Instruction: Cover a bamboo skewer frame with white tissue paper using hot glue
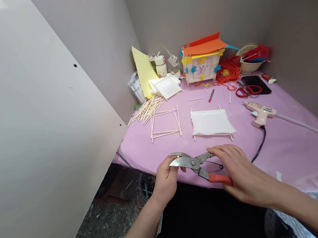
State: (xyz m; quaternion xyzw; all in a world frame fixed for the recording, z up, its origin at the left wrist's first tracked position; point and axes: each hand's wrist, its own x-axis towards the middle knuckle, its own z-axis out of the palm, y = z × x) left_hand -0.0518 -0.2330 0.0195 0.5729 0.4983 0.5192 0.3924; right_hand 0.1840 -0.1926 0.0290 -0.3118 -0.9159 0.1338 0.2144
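At the left of the pink-covered surface, a loose pile of thin, pale wooden sticks lies beside an upright yellow sheet. The sticks look light and stiff but easy to snap; a pinch near the middle probably suits them.

The left hand is at the near edge, its fingers curled beside the blade tips; whether its grip pinches a small piece there, the view does not tell. Just beyond lies an open, 4-sided stick frame, likely weak at its corners and best lifted by 2 opposite sides.

The metal pruning shears with red handle covering are between the 2 hands, above the near edge, with blades parted and pointing left. They look fairly heavy and rigid, the metal perhaps slippery; the handles, well behind the cutting edges, are the safe hold. Beyond them, a stick frame covered with soft white material lies flat; it probably wants holding by its sticks, as the covering may crease.

The right hand has its grip wrapped around the shears' spread handles. Farther right lie the red-handled scissors, partly over a black phone, and a pale pink glue gun, whose nozzle could be hot.
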